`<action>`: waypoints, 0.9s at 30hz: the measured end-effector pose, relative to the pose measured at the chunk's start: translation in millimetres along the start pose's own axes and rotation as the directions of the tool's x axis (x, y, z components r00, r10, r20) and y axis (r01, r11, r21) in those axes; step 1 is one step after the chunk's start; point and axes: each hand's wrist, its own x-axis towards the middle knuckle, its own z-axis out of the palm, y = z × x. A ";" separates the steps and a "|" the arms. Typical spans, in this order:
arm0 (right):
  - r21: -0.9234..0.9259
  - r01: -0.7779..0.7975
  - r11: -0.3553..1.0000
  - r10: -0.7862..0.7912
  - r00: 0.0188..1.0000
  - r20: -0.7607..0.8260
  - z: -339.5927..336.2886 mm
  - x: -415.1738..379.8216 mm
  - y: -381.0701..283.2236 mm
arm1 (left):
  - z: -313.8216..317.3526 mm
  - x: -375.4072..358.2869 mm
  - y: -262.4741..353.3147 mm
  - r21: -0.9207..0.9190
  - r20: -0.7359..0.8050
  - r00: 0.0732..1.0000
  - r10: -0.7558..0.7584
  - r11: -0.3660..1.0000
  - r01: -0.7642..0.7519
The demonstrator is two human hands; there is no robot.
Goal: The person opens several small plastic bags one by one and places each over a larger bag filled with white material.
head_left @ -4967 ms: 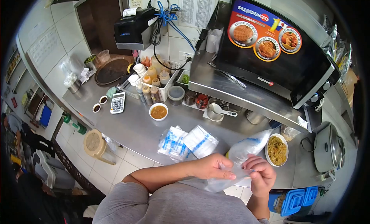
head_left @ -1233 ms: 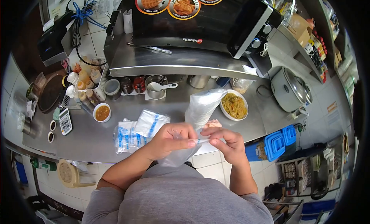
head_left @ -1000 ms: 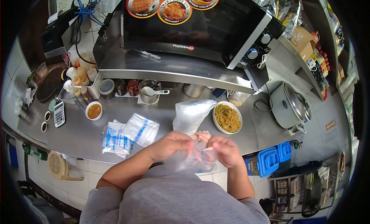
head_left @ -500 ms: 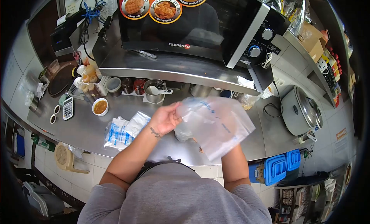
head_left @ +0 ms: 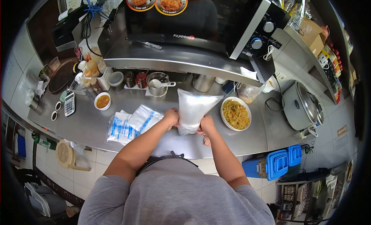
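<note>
Plastic bag [head_left: 197, 109] upright on the counter [head_left: 247, 142] now, and both hands have dropped to its base! Half a second ago a printed clear sheet was spread wide across it, hiding the bowl of noodles [head_left: 226, 124]; that bowl is back in full sight, just right of the bag. Left hand [head_left: 171, 117] at the bag's left side, right hand [head_left: 207, 124] at its right, both curled in against the plastic; fingertips are tucked out of view, so how tightly they close, I can't tell.

Round the ground, then: microwave [head_left: 185, 25] big beyond the bag, with the steel shelf [head_left: 162, 64] jutting between them. Rice cooker [head_left: 296, 107] well to the bag's right. Flat plastic packs [head_left: 141, 118] near its left, small soup bowl [head_left: 102, 108] farther left, calculator [head_left: 69, 104] farther still.

Lettering next: FUJIDENZO on the microwave beyond the bag, "HEATS EVENLY" on its round sticker [head_left: 171, 2], and blue print on the packs, too small to read.
</note>
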 end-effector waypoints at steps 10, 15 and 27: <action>0.149 0.230 0.962 -0.189 0.950 -0.250 -24.9 -65.1 73.4 | -116.9 -28.0 -72.2 0.824 -0.176 0.670 0.722 0.480 -0.301; -0.303 0.577 0.759 -0.604 0.797 0.007 7.1 -104.3 79.3 | -132.7 -72.0 -74.2 0.960 -0.201 0.837 0.508 0.272 0.066; -0.601 0.768 0.222 -0.751 0.527 0.397 169.9 -34.4 37.3 | -131.3 -76.0 -125.6 0.933 -0.039 0.682 0.731 0.271 -0.237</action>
